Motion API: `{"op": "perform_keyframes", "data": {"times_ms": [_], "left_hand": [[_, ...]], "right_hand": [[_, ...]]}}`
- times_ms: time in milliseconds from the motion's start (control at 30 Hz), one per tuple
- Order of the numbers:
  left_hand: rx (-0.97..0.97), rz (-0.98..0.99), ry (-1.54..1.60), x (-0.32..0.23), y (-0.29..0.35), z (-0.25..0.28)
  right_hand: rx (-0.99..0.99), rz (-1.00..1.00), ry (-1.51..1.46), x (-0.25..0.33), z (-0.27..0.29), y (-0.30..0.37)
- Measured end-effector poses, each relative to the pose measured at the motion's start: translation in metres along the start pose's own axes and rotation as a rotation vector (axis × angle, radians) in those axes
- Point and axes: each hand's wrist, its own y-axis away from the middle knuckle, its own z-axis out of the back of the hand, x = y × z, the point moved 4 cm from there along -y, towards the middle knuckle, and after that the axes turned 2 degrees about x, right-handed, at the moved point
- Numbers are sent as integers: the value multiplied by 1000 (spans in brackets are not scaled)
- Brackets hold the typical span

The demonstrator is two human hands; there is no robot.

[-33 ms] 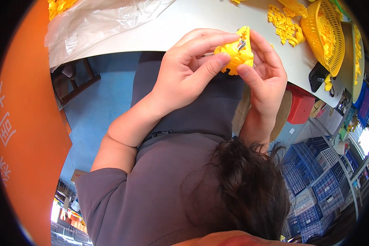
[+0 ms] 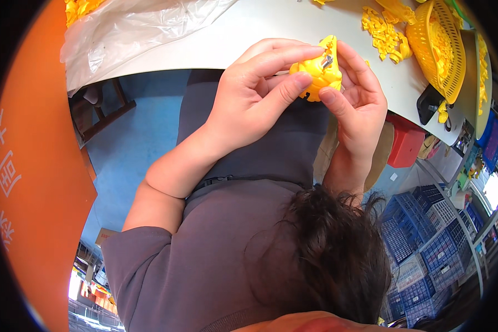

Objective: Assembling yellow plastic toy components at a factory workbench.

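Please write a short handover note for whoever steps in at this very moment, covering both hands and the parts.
Left hand: fingers and thumb grip the yellow plastic part from the left.
Right hand: steadies the same part from the right; a small metal piece shows at its top.
Parts: loose yellow pieces and a yellow basket lie on the white table; clear plastic bag at left.
Done: part picked up, held above the lap.
Left: cannot tell how far the fitting has got; part not set down.

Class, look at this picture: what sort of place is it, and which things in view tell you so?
Probably a small assembly workshop: loose yellow plastic parts heaped on a white worktable, a yellow plastic basket of more, and stacked blue plastic crates on the floor.
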Motion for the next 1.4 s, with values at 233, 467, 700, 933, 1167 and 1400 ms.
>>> {"op": "perform_keyframes", "data": {"times_ms": [233, 467, 700, 933, 1167, 1400], "left_hand": [[5, -26, -172, -7, 0, -2], [38, -78, -340, -17, -2, -6], [-11, -180, -531, -18, 1, -13], [16, -205, -511, -12, 1, -12], [-42, -287, -579, -9, 5, -24], [47, -293, -484, 8, -1, -10]], "right_hand": [[27, 59, 34, -2, 2, 3], [64, 239, -1, -12, 14, 3], [71, 325, 263, -13, 10, 13], [67, 421, 688, -7, -12, 14], [93, 63, 394, -8, -20, 19], [22, -15, 32, -2, 5, 3]]}}
